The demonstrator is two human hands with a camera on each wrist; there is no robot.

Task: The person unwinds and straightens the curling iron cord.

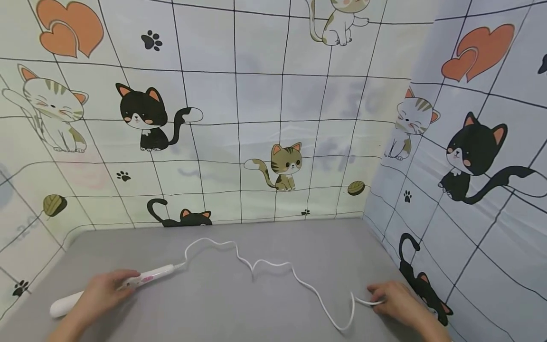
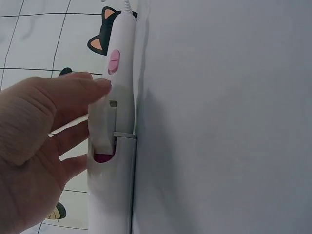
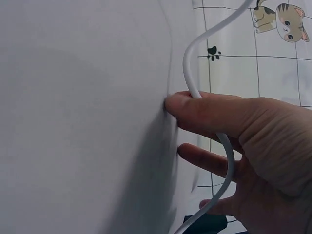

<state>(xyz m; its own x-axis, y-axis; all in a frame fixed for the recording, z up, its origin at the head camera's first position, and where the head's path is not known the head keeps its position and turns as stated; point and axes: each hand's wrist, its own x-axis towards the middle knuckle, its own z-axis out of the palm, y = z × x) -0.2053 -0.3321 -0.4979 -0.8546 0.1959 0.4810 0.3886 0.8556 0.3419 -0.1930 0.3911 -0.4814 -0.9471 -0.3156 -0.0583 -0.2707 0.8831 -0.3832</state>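
A slim white hair styling iron [image 1: 159, 273] lies slantwise on the grey tabletop at the left in the head view. My left hand [image 1: 104, 293] grips it around the middle, thumb on one side and fingers on the other. Close up in the left wrist view, the iron [image 2: 112, 190] shows a pink slide switch [image 2: 114, 62] and a lever. From its tip a white cord [image 1: 273, 264] runs in loose waves to the right. There my right hand [image 1: 395, 303] pinches the cord between thumb and fingers, close to the tabletop. The cord's far end is hidden.
The grey tabletop [image 1: 239, 304] carries the iron and its cord. Behind it hangs a white cloth [image 1: 260, 104] with grid lines and printed cats. More of this cloth [image 1: 504, 247] closes off the right side, close to my right hand.
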